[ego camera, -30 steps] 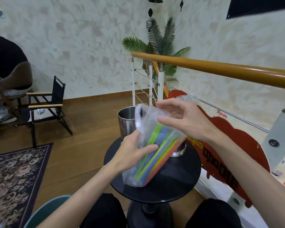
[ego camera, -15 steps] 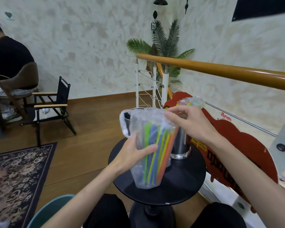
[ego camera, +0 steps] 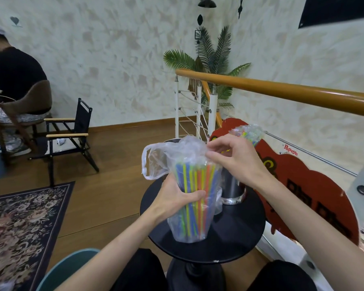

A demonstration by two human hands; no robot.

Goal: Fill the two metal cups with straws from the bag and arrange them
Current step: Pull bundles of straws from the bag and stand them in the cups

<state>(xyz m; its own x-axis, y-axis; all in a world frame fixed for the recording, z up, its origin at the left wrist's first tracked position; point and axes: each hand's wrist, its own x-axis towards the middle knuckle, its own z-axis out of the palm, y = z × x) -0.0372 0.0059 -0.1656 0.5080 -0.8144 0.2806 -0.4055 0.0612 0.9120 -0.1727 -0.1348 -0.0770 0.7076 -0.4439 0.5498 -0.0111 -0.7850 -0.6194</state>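
A clear plastic bag [ego camera: 189, 232] full of coloured straws [ego camera: 194, 185] stands upright over the small round black table [ego camera: 240, 234]. My left hand [ego camera: 177, 198] wraps around the bag's middle. My right hand [ego camera: 235, 162] pinches the crumpled plastic at the bag's top opening. A shiny metal cup [ego camera: 232, 190] stands on the table just right of the bag, largely hidden by my right hand. A second bundle of wrapped straws [ego camera: 248, 132] sticks up behind my right hand. A second cup's dark rim [ego camera: 172, 140] peeks out behind the bag.
A wooden handrail [ego camera: 282, 94] with white posts runs behind the table, and a red sign board [ego camera: 303, 196] leans to the right. A black folding chair [ego camera: 72, 133], a seated person [ego camera: 13, 76] and a patterned rug [ego camera: 19, 227] are to the left.
The bag has swung from tilted to upright, and my left hand has slid to grip its middle. My right hand has moved to the bag's top opening.
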